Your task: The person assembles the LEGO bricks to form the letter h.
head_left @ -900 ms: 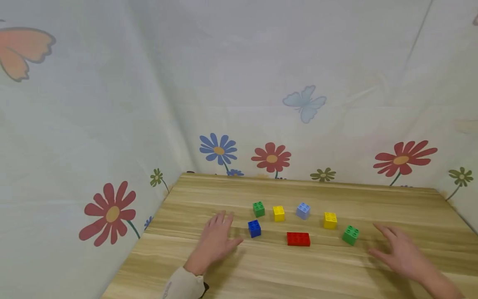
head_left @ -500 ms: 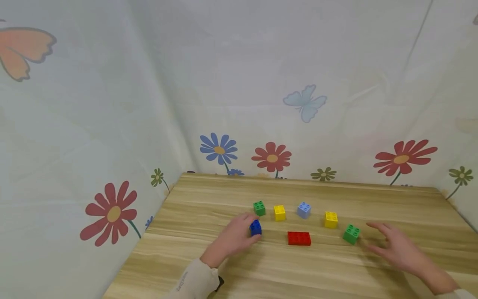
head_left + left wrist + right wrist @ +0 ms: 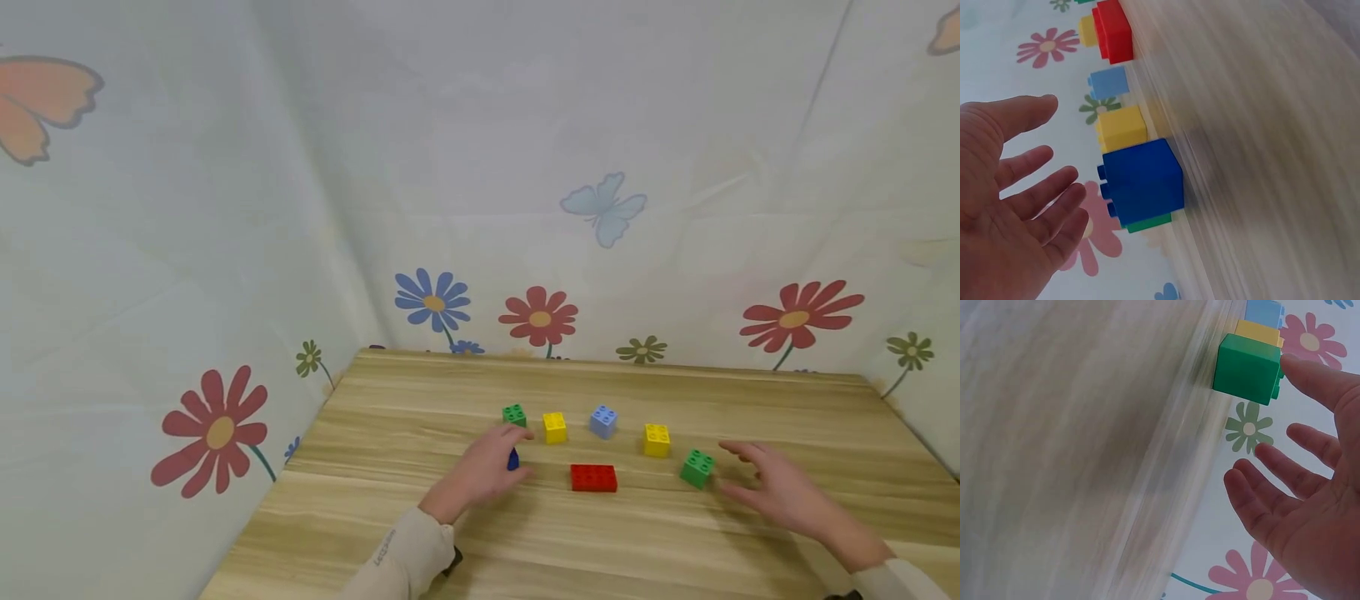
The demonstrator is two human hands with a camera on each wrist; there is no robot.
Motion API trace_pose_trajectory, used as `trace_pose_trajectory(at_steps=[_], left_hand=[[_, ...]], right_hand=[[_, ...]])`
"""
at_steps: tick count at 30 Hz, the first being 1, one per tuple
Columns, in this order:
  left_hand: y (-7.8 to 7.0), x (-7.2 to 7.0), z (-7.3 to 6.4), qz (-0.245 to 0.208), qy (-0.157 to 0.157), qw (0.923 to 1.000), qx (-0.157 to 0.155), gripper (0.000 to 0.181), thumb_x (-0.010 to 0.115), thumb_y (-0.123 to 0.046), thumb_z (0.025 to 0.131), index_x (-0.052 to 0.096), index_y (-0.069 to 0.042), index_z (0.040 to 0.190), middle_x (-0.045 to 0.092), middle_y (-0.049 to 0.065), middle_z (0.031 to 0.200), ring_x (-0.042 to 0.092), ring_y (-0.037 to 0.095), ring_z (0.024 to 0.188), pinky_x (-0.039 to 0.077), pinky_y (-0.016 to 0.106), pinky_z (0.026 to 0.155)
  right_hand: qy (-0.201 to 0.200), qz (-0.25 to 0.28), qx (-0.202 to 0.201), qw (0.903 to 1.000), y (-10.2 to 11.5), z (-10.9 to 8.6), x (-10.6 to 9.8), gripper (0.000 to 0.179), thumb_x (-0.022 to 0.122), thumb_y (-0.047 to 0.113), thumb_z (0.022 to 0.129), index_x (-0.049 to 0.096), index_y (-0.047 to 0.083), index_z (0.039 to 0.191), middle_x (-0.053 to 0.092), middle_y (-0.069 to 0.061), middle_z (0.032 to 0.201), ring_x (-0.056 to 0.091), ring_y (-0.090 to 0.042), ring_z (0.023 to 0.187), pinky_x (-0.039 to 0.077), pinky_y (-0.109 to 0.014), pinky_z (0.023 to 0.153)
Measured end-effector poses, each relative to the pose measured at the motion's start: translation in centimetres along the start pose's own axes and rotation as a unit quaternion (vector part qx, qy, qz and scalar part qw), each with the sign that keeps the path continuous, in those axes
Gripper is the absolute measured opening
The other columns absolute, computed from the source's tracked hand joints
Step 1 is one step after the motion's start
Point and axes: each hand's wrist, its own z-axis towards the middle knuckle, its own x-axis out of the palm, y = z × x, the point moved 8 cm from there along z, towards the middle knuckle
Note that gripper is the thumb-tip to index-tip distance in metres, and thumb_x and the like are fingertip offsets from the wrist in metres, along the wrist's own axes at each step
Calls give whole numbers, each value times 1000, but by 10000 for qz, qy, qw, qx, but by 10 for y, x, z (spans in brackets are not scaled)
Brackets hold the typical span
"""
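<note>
Nothing is lifted or stacked yet: the left hand (image 3: 483,468), fingers spread wide, reaches round the blue block (image 3: 1142,181) on the table (image 3: 390,517), and the right hand (image 3: 772,492) hovers open just right of the green block (image 3: 697,467).

2 bare hands, beige long sleeves (image 3: 405,557) with small lettering

The long brick (image 3: 593,477) lies before the row of small bricks (image 3: 555,427) (between both hands).

two green bricks (image 3: 513,414), two yellow (image 3: 554,427), one dark blue (image 3: 513,459), one light blue (image 3: 603,422), one red (image 3: 593,477).
</note>
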Motion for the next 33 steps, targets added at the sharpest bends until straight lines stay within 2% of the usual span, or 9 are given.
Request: trace_pose_trajectory(at_steps=[7, 18, 25, 33], left_hand=[[16, 1, 2, 112, 79, 9998, -172, 47, 68, -30, 88, 53, -13, 129, 51, 5, 132, 48, 21, 119, 43, 38, 96], [38, 7, 4, -116, 417, 9978, -504, 49, 68, -29, 88, 51, -16, 132, 46, 7, 138, 44, 23, 125, 40, 41, 99], [42, 8, 6, -186, 492, 9973, -508, 51, 69, -27, 87, 51, -12, 132, 48, 7, 136, 48, 23, 120, 41, 40, 98], [43, 14, 5, -54, 507, 9981, -335, 48, 70, -22, 86, 53, -5, 127, 57, 8, 123, 55, 22, 110, 45, 38, 93]], right_hand=[[195, 21, 49, 9998, 1, 7, 5, 61, 78, 26, 78, 53, -4, 125, 58, -23, 117, 58, -38, 97, 52, -47, 72], [562, 503, 140, 9971, 2, 15, 17, 60, 76, 23, 80, 51, -4, 127, 57, -22, 119, 59, -33, 98, 52, -45, 75], [704, 628, 136, 9955, 2, 18, 21, 56, 75, 19, 81, 51, -7, 124, 61, -16, 109, 61, -24, 89, 52, -38, 72], [883, 652, 429, 9930, -3, 20, 28, 53, 75, 22, 81, 53, -5, 121, 62, -9, 104, 60, -19, 86, 52, -37, 72]])
